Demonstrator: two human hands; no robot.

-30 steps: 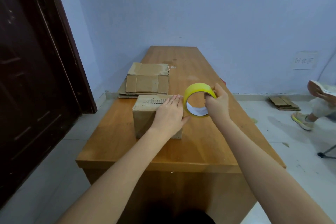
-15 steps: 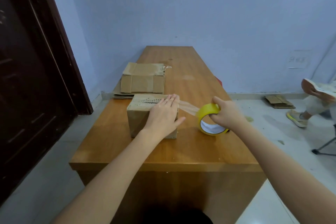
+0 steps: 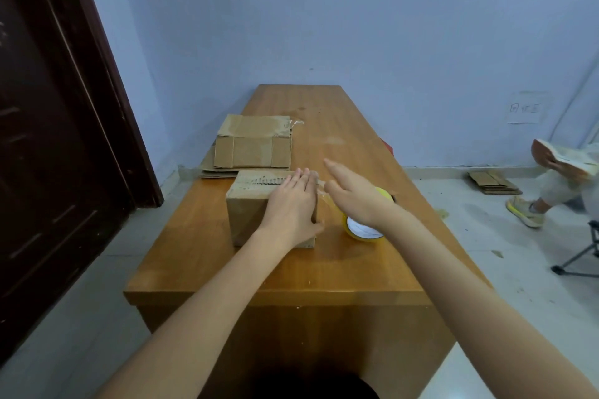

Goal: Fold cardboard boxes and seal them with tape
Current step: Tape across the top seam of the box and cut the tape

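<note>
A small closed cardboard box (image 3: 246,214) stands on the wooden table (image 3: 324,272). My left hand (image 3: 291,204) lies flat on the box's top at its right end, fingers straight. A strip of clear tape (image 3: 328,201) runs from the box's top right edge down to a yellow tape roll (image 3: 363,232), which rests on the table just right of the box. My right hand (image 3: 356,194) hovers over the roll with fingers stretched out toward the far left, and its palm hides the roll's top. The tape seam under my left hand is hidden.
A second folded box (image 3: 252,152) sits on flat cardboard sheets (image 3: 212,172) behind the first. A dark door (image 3: 64,139) stands at the left. On the right, a person's leg (image 3: 551,191), floor cardboard (image 3: 492,181) and a chair leg (image 3: 580,257).
My right hand drew the roll from mid-air down to the table, pulling out tape, then let go and straightened its fingers. My left hand stayed flat on the box.
</note>
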